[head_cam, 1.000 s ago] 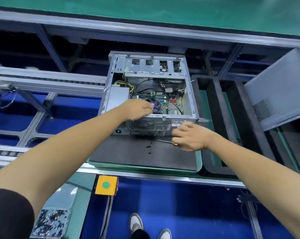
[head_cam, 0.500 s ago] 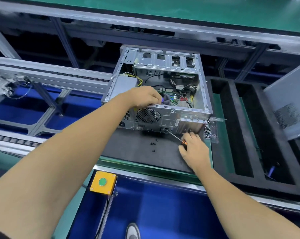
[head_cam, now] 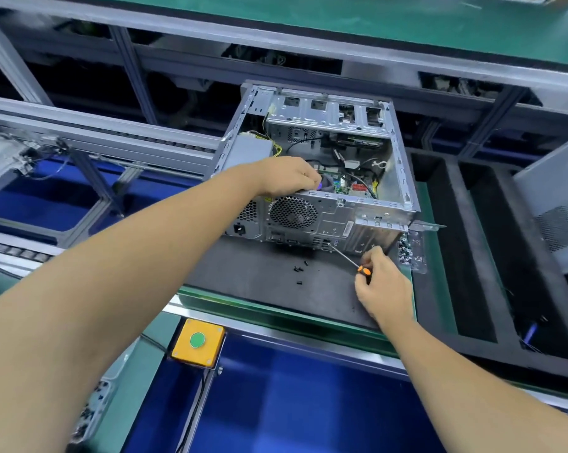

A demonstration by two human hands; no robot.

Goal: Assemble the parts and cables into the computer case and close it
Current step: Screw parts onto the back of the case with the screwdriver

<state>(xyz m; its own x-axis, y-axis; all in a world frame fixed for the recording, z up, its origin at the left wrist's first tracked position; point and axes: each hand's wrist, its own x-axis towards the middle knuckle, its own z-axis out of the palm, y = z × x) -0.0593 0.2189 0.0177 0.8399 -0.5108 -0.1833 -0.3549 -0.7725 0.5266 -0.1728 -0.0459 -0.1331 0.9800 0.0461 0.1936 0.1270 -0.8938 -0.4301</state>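
left hand (head_cam: pixel 287 176) curled over computer case (head_cam: pixel 318 178) near rim, steadying it | right hand (head_cam: pixel 382 286) gripping screwdriver (head_cam: pixel 351 261), tip at rear panel to fasten | side panel (head_cam: pixel 557 204) off, far right

Single head-worn view, wide-angle, looking forward and steeply down from above the workstation. Both forearms enter from the bottom edge. The open computer case (head_cam: pixel 322 178) sits centre frame at arm's reach, rear panel toward the camera. Straight rails bow near the edges. Horizon tilts, right side lower. No second view.
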